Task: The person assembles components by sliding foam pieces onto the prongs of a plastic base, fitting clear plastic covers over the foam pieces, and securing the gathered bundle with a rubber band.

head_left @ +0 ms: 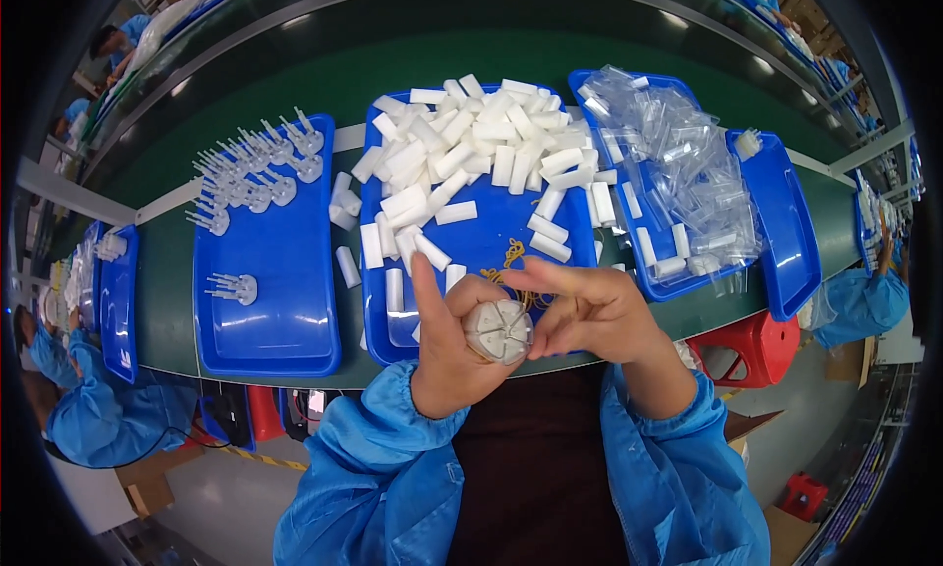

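My left hand [447,345] is closed around a round bundle of white wedge-shaped pieces [499,332], their ends facing up, with its index finger pointing away from me. A thin tan band seems to run round the bundle's lower left edge. At the bundle's right side is my right hand [599,316], its index finger stretched to the left and its lower fingers bent close to the bundle. Its fingers look apart, and I see nothing held in them. Just beyond my hands, yellowish rubber bands [513,255] lie in the middle blue tray [481,201], partly hidden by my right fingers.
White foam-like blocks [491,129] heap up in the middle tray. The left blue tray [265,321] holds clear pronged plastic parts [260,159]. Transparent sleeves [683,163] fill the right tray; another blue tray [786,222] adjoins it. Red stools [756,350] and co-workers stand beyond the table.
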Demonstrator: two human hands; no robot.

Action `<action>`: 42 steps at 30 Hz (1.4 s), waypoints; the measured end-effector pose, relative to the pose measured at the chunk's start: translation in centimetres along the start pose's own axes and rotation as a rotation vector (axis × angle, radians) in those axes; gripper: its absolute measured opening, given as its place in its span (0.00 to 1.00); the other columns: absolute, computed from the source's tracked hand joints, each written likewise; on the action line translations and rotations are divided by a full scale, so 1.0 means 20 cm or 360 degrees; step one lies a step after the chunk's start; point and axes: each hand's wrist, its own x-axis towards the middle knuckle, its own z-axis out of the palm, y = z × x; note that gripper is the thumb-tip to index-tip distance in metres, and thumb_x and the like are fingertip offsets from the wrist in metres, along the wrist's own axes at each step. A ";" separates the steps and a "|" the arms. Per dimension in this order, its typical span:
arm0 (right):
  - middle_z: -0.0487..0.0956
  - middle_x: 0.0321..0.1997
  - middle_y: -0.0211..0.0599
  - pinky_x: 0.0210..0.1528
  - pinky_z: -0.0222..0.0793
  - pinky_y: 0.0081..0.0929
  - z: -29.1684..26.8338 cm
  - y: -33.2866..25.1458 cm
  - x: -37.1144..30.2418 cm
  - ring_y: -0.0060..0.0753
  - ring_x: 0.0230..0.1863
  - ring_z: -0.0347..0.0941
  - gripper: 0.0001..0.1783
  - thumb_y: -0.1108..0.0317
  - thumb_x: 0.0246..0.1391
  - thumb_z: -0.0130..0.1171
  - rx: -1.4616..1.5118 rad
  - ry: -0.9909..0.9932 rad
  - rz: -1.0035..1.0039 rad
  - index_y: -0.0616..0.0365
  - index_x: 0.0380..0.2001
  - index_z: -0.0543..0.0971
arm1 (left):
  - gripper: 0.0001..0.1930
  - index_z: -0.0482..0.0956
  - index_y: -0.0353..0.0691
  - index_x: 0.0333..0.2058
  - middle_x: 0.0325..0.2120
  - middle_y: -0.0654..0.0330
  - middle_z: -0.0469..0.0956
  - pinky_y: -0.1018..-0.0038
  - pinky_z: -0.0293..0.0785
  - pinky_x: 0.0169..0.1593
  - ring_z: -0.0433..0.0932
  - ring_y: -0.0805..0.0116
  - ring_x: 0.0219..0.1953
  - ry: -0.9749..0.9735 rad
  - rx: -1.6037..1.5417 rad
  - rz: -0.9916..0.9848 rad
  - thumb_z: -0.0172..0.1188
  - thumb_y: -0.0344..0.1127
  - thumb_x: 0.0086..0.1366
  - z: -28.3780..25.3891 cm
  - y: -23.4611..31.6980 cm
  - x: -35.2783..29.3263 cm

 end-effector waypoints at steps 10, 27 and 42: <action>0.78 0.42 0.40 0.31 0.74 0.20 0.18 -0.04 0.01 0.29 0.33 0.76 0.30 0.67 0.32 0.72 -0.1600 0.0372 -0.0230 0.54 0.45 0.76 | 0.55 0.31 0.34 0.62 0.37 0.45 0.73 0.66 0.73 0.36 0.76 0.50 0.37 -0.0261 0.0597 0.0201 0.67 0.26 0.45 0.01 -0.04 -0.02; 0.71 0.36 0.30 0.46 0.53 0.32 0.12 0.00 0.06 0.35 0.45 0.67 0.26 0.62 0.27 0.72 -0.1801 0.0218 -0.0445 0.49 0.34 0.73 | 0.44 0.28 0.49 0.64 0.60 0.50 0.51 0.68 0.53 0.61 0.57 0.61 0.60 -0.0437 -0.1415 -0.1197 0.50 0.26 0.59 -0.05 0.02 0.04; 0.73 0.35 0.30 0.42 0.51 0.31 0.08 0.07 0.02 0.31 0.42 0.68 0.17 0.59 0.34 0.70 -0.1443 0.0138 -0.0251 0.48 0.27 0.73 | 0.42 0.31 0.49 0.64 0.59 0.49 0.53 0.66 0.58 0.61 0.57 0.56 0.61 -0.0365 -0.1619 -0.1396 0.50 0.29 0.58 -0.01 0.02 0.05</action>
